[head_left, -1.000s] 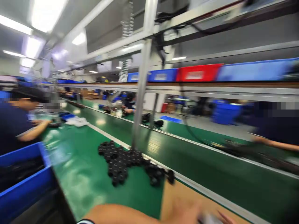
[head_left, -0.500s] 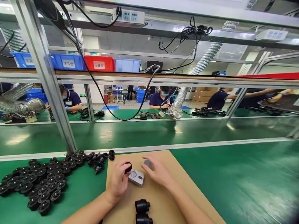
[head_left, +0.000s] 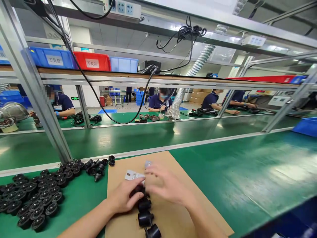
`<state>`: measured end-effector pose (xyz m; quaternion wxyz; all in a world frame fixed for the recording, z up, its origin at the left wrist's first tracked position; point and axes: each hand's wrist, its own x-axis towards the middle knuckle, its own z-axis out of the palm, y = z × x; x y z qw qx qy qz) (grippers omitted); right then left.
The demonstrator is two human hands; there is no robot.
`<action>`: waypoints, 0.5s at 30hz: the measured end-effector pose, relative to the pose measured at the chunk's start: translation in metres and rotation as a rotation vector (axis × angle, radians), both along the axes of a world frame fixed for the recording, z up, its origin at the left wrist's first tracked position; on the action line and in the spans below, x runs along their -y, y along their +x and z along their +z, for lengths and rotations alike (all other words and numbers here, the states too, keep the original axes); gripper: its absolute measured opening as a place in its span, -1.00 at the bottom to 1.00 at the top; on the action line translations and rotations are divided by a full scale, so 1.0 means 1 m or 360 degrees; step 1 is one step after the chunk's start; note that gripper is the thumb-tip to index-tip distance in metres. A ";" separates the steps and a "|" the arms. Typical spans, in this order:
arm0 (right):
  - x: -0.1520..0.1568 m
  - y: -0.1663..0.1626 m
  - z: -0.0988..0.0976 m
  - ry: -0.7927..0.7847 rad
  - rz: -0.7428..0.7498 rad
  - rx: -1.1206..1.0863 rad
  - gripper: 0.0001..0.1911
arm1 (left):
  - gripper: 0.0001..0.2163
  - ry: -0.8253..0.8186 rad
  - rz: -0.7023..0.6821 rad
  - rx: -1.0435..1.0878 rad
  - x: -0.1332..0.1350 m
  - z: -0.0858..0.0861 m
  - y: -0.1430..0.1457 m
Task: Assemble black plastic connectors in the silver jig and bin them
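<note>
Compared with half a second earlier, the left hand (head_left: 123, 198) has moved off the grey block (head_left: 133, 175) and its fingers now close on the end black cylinder (head_left: 139, 191) of the row on the cardboard sheet (head_left: 178, 211) near the bench's near edge, the right hand (head_left: 165, 185) hovering open-fingered alongside.

This is a factory assembly line. Long green conveyor belts (head_left: 138, 138) run between aluminium frames (head_left: 37, 96), with labelled blue and red bins (head_left: 92, 61) on a shelf above. Workers in dark blue shirts (head_left: 156, 101) sit along the far side, and many black parts (head_left: 37, 198) lie in a heap.
</note>
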<state>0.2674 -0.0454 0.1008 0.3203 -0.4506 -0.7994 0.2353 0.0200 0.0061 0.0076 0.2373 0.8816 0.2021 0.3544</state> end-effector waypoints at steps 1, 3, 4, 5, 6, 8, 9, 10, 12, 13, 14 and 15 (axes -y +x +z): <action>0.015 -0.004 0.002 -0.0090 0.0145 0.0087 -0.44 | -0.55 -0.0059 0.0012 0.0028 0.000 -0.001 0.000; 0.038 -0.013 -0.003 -0.0207 0.0311 0.0292 -0.18 | -0.65 -0.0172 0.0093 0.0119 -0.003 -0.004 0.001; 0.045 -0.018 -0.009 -0.0245 0.0343 0.0407 -0.09 | -0.66 -0.0228 0.0158 0.0174 -0.004 -0.007 0.001; 0.048 -0.022 -0.017 -0.0267 0.0345 0.0513 -0.03 | -0.66 -0.0283 0.0228 0.0228 -0.006 -0.009 0.001; 0.049 -0.025 -0.025 -0.0274 0.0348 0.0604 0.01 | -0.66 -0.0336 0.0295 0.0275 -0.007 -0.012 0.000; 0.044 -0.030 -0.040 -0.0242 0.0390 0.0721 0.04 | -0.64 -0.0428 0.0390 0.0346 -0.010 -0.016 0.000; 0.041 -0.031 -0.045 -0.0204 0.0405 0.0740 0.01 | -0.64 -0.0466 0.0417 0.0369 -0.011 -0.017 0.000; 0.038 -0.033 -0.048 -0.0160 0.0409 0.0748 -0.02 | -0.63 -0.0498 0.0435 0.0386 -0.012 -0.017 -0.001; 0.035 -0.037 -0.049 -0.0085 0.0351 0.0768 -0.09 | -0.61 -0.0548 0.0460 0.0415 -0.014 -0.016 -0.002; 0.036 -0.039 -0.048 -0.0056 0.0288 0.0790 -0.13 | -0.60 -0.0568 0.0465 0.0428 -0.015 -0.016 -0.003; 0.037 -0.041 -0.046 -0.0033 0.0214 0.0822 -0.16 | -0.59 -0.0590 0.0460 0.0442 -0.015 -0.015 -0.005; 0.039 -0.043 -0.044 -0.0022 0.0138 0.0865 -0.19 | -0.57 -0.0605 0.0462 0.0456 -0.015 -0.016 -0.007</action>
